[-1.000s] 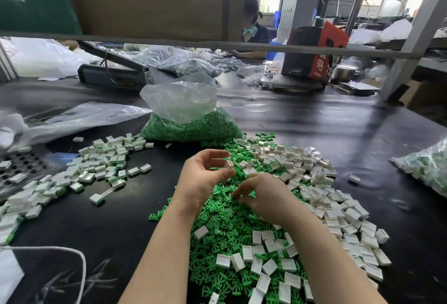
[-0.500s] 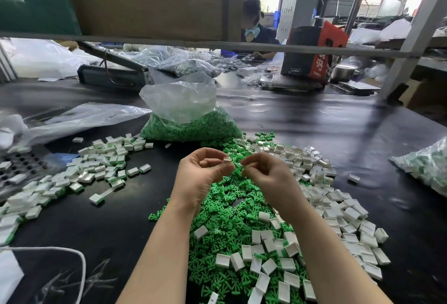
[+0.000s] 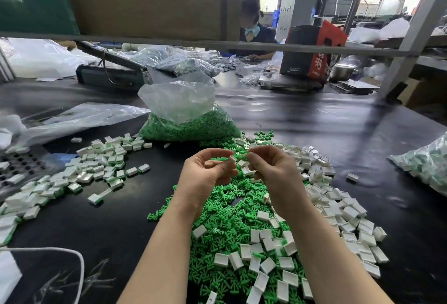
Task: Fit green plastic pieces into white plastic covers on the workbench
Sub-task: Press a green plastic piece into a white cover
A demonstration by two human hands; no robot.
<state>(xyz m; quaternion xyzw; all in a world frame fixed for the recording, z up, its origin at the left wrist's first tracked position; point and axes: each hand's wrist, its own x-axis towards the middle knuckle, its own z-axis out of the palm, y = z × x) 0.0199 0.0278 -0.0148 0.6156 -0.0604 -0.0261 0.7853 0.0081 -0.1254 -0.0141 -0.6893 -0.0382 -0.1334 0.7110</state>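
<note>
Head view: both hands are raised over the black workbench (image 3: 314,134), fingertips brought together just above the loose parts. A white cover (image 3: 232,158) is pinched between thumb and forefinger of the left hand (image 3: 205,175), remaining fingers curled. A green piece (image 3: 243,155) is pinched at the fingertips of the right hand (image 3: 275,173), fingers curled inward. The green piece is held just right of the white cover, at its open end; whether the two are touching cannot be told.

Directly beneath and below both hands, a heap of loose green pieces (image 3: 225,226) is spread across the bench. To the right of the right hand and below its forearm, a band of empty white covers (image 3: 338,209) is scattered, some lying on top of the green heap. Left of the left hand, well apart, a pile of white covers with green showing at their ends (image 3: 96,166) is laid out. Beyond the hands, a clear plastic bag of green pieces (image 3: 186,120) is seen standing open. Far right of the right hand, a second bag of white-and-green parts (image 3: 425,163) is cut by the frame edge. A flat clear bag (image 3: 79,120) lies far left. A white cord (image 3: 60,255) is looped at lower left. Across the bench, another person (image 3: 254,28) is seated at work, beside a red-and-black box (image 3: 312,50).
</note>
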